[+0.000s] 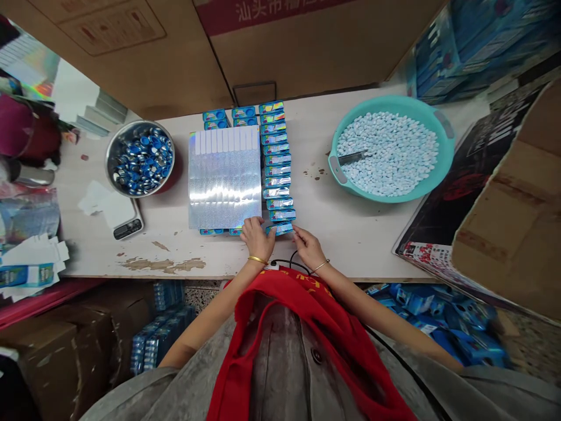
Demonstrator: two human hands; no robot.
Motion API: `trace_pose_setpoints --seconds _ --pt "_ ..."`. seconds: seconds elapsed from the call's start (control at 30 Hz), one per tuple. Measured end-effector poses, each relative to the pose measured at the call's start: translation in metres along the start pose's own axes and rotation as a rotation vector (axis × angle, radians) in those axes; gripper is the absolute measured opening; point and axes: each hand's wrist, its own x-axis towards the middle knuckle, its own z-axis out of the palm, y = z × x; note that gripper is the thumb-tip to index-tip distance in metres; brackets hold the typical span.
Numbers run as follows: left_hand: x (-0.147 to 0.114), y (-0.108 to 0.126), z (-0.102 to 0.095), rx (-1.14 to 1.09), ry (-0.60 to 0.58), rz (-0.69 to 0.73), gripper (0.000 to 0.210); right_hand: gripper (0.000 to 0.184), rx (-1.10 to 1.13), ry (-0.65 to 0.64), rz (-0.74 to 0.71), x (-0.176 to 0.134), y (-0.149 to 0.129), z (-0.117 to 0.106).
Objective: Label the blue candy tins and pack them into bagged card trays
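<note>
A small blue box lies at the near end of a column of similar blue boxes, slightly tilted against them. My right hand pinches its right end between thumb and fingertips. At the box's left end is the thumb of my left hand, whose bent fingers reach over the lower right corner of a shiny silver sticker sheet. White bare strips run along the sheet's far edge. More blue boxes show from beneath the sheet at its far and near edges.
To the left stand a metal bowl of blue-and-silver caps and a digital scale. A turquoise basin of white pellets with a scoop stands right. Large cardboard cartons close off the back. Cardboard leans at right.
</note>
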Motion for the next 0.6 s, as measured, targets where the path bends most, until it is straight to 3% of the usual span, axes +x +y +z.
trace_pose_setpoints --seconds 0.13,0.2,0.27,0.33,0.4,0.5,0.6 --pt "-0.001 -0.003 -0.006 0.060 -0.012 0.107 0.029 0.042 -0.183 -0.097 -0.056 -0.003 0.007 -0.002" --pt "0.000 -0.005 -0.012 0.087 -0.040 0.277 0.036 0.042 -0.257 -0.027 -0.078 0.010 0.005 -0.011" --pt "0.005 -0.007 -0.017 0.132 -0.102 0.493 0.059 0.042 -0.293 0.119 -0.128 0.037 -0.005 -0.024" --pt "0.015 -0.007 -0.019 0.205 -0.169 0.650 0.090 0.046 -0.327 0.243 -0.220 0.078 -0.024 -0.036" --pt "0.028 -0.006 -0.018 0.270 -0.227 0.709 0.111 0.053 -0.388 0.296 -0.314 0.131 -0.049 -0.042" --pt "0.049 -0.004 -0.014 0.313 -0.310 0.708 0.124 0.060 -0.511 0.276 -0.371 0.220 -0.084 -0.037" --pt "0.064 -0.006 -0.008 0.309 -0.370 0.697 0.125 0.061 -0.623 0.182 -0.340 0.297 -0.102 -0.014"
